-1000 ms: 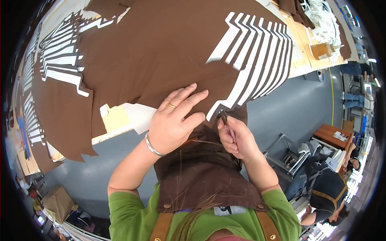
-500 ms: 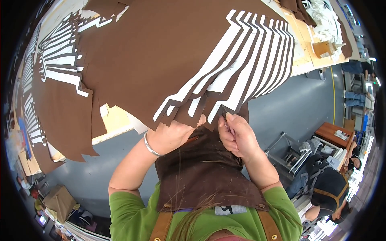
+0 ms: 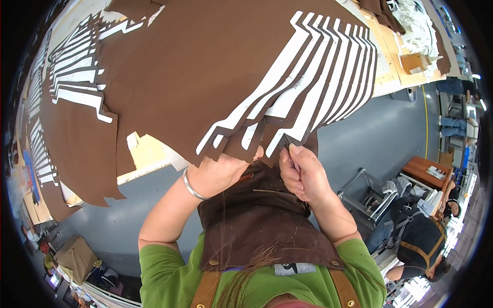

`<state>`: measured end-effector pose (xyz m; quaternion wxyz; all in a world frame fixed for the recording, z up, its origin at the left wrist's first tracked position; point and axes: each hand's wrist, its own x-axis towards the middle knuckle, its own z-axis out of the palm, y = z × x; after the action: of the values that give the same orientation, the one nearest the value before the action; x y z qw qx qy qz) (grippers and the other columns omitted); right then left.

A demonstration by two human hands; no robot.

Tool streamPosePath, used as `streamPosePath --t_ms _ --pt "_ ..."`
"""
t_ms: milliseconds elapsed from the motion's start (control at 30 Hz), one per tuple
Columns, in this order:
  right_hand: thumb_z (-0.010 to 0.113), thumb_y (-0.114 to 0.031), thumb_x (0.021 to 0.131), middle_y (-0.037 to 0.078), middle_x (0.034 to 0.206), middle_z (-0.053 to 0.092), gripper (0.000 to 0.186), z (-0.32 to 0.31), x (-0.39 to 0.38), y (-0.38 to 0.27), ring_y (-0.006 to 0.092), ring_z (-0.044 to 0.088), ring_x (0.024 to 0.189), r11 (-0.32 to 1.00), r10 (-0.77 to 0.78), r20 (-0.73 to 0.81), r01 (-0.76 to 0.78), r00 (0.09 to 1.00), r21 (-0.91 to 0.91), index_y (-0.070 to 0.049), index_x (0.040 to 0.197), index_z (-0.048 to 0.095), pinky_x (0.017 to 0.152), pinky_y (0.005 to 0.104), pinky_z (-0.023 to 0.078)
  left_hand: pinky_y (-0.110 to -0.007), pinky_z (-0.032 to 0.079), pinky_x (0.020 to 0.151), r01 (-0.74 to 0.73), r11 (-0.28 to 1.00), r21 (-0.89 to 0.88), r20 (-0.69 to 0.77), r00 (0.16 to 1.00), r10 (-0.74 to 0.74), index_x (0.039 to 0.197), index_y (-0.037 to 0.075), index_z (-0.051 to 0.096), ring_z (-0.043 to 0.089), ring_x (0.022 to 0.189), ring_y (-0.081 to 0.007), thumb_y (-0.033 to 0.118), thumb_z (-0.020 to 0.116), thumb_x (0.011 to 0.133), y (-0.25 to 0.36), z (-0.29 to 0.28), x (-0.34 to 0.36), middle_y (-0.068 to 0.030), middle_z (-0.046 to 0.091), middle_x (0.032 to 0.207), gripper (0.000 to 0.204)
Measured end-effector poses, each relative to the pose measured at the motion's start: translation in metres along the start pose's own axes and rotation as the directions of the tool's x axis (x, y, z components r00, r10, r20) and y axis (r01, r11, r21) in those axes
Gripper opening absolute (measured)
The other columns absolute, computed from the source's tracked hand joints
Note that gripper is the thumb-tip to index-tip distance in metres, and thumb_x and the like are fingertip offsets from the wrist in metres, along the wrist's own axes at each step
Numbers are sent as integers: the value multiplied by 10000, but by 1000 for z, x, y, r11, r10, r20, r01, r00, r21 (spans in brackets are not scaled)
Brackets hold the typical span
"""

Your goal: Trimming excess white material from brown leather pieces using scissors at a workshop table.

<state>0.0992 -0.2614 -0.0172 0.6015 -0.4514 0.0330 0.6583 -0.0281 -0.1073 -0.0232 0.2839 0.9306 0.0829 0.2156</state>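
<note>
A large brown fabric sheet [image 3: 205,66], cut into long angled strips backed with white paper [image 3: 313,87], lies over the table and curls up at its near edge. My left hand [image 3: 221,174], with a silver bangle on the wrist, is tucked under that lifted edge with its fingers hidden by the fabric. My right hand [image 3: 303,172] is closed just to the right of it, pinching the tip of a brown strip [image 3: 288,145] at the sheet's corner. A brown apron [image 3: 262,220] hangs below both hands.
More cut brown and white strips [image 3: 72,82] lie at the far left of the yellow table [image 3: 146,154]. A cardboard box [image 3: 415,62] and white cloth [image 3: 411,23] sit at the back right. A metal rack [image 3: 370,195], a seated person [image 3: 421,241] and a brown box [image 3: 76,254] stand on the grey floor.
My left hand left the top of the fabric, where it lay flat, and went under the near edge. The striped corner has lifted and folded toward me. My right hand stayed put.
</note>
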Motion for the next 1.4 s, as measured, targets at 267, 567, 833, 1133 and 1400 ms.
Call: streamPosePath --t_ms 267,567,833,1133,1400 --pt "342 -286 937 -24 494 326 281 2 -1 -1 54 235 348 1000 0 -7 1 1000 23 -67 808 464 306 193 198 -297 475 603 4 999 -32 -3 1000 -4 769 84 650 581 663 -207 90 682 671 -2 0 2 -22 616 768 104" --pt "333 -261 938 -24 496 323 265 2 -6 -1 47 224 356 999 -11 -2 11 1000 37 -52 826 452 313 188 188 -312 469 626 41 994 -102 17 999 -40 809 73 617 585 688 -217 70 658 680 -1 -6 4 -36 610 783 135" --pt "321 -249 935 -14 535 352 262 -15 -5 -15 37 247 361 809 -567 -149 514 810 -285 -21 962 449 324 176 221 -228 439 563 510 657 -555 -161 709 -687 859 18 474 578 629 -153 9 553 807 -20 -26 33 -85 605 754 95" --pt "318 -322 923 -19 508 341 309 -30 -5 3 44 236 340 996 -82 -67 80 994 -30 -55 864 461 296 182 197 -369 393 893 -141 959 246 -47 986 158 781 125 610 488 1113 -246 139 604 679 10 22 26 -34 552 1144 103" --pt "332 -325 922 -20 519 347 310 -35 -4 -2 44 242 346 998 -57 9 57 998 -3 -51 861 465 302 182 192 -373 407 860 -59 994 90 16 998 58 679 134 581 490 1102 -264 92 640 639 9 19 26 -25 569 1129 82"
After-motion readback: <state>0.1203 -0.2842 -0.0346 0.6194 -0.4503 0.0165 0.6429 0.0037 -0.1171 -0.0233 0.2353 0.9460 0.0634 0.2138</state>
